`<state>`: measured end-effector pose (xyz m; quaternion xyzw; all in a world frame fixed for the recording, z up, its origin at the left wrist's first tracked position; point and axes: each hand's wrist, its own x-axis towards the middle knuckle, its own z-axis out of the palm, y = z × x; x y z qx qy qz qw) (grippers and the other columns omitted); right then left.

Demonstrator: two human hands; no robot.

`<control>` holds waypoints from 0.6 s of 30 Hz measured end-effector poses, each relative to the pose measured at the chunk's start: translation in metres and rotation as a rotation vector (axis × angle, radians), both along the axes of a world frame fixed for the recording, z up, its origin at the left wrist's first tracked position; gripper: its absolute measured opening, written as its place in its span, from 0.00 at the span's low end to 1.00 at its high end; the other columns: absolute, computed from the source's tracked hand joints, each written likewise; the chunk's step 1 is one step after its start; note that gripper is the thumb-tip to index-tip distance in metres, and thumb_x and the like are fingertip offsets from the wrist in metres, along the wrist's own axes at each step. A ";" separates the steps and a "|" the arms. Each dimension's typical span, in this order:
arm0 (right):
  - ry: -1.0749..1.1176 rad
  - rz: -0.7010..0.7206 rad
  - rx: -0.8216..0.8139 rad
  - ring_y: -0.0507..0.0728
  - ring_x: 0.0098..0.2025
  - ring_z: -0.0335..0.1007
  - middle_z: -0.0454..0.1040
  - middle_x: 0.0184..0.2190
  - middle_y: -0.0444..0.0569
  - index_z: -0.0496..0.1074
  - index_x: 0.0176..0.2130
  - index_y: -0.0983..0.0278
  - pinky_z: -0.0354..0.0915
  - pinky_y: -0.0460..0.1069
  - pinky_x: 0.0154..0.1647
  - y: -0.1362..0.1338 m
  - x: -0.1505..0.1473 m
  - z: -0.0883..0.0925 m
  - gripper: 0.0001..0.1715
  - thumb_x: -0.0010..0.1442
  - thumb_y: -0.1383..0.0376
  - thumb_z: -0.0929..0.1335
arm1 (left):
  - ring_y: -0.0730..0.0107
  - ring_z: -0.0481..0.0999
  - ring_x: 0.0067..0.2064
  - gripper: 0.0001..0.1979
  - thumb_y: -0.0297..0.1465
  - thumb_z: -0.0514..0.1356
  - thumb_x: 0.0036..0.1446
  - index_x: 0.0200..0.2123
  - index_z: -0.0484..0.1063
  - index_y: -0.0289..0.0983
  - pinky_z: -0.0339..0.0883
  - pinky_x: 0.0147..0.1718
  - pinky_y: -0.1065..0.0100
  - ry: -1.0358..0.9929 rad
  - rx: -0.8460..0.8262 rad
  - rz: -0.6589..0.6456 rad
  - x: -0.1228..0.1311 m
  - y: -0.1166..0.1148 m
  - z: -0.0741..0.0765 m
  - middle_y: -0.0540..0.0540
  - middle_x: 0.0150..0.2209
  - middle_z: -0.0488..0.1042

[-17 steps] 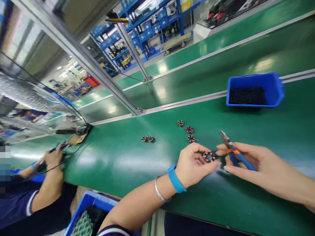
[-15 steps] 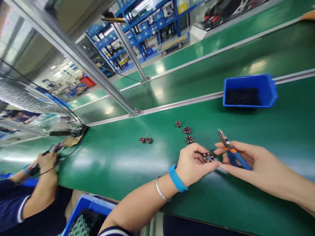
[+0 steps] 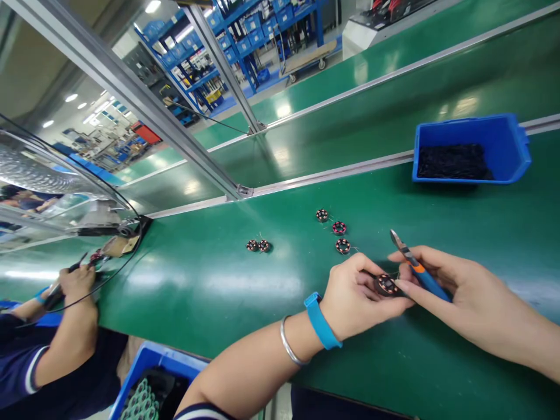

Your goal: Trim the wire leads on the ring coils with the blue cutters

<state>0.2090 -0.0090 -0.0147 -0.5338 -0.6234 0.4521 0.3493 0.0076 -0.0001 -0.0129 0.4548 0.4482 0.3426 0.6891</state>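
Note:
Between thumb and fingers, my left hand (image 3: 356,294) grips a small ring-shaped motor stator (image 3: 387,284) with copper windings. My right hand (image 3: 450,286) holds side cutters (image 3: 420,269) with blue and orange handles, their jaws pointing up and away from the stator. The right thumb and fingertips reach to the stator's right edge, near its thin wires. Beyond my left hand lie three more stators on the green bench: one dark (image 3: 342,245), one reddish (image 3: 339,227) and one farther back (image 3: 322,215). A pair of stators (image 3: 258,245) lies further left, side by side.
A blue bin (image 3: 514,153) with black parts stands at the back right, by a metal rail (image 3: 332,173). Another blue bin (image 3: 151,357) with green and black parts sits below the bench's front edge. At left, a co-worker's hands (image 3: 77,280) hold a tool near a cable.
The stator in my left hand has turned to show more of its face, and both hands have come slightly right in view. The side cutters stay in my right hand.

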 end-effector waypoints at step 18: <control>0.121 -0.127 -0.086 0.61 0.28 0.80 0.82 0.28 0.47 0.80 0.38 0.55 0.80 0.55 0.30 0.010 -0.004 0.015 0.47 0.44 0.19 0.79 | 0.79 0.80 0.29 0.42 0.43 0.93 0.27 0.33 0.66 0.40 0.77 0.30 0.77 -0.072 -0.045 0.079 0.000 -0.013 0.006 0.55 0.31 0.80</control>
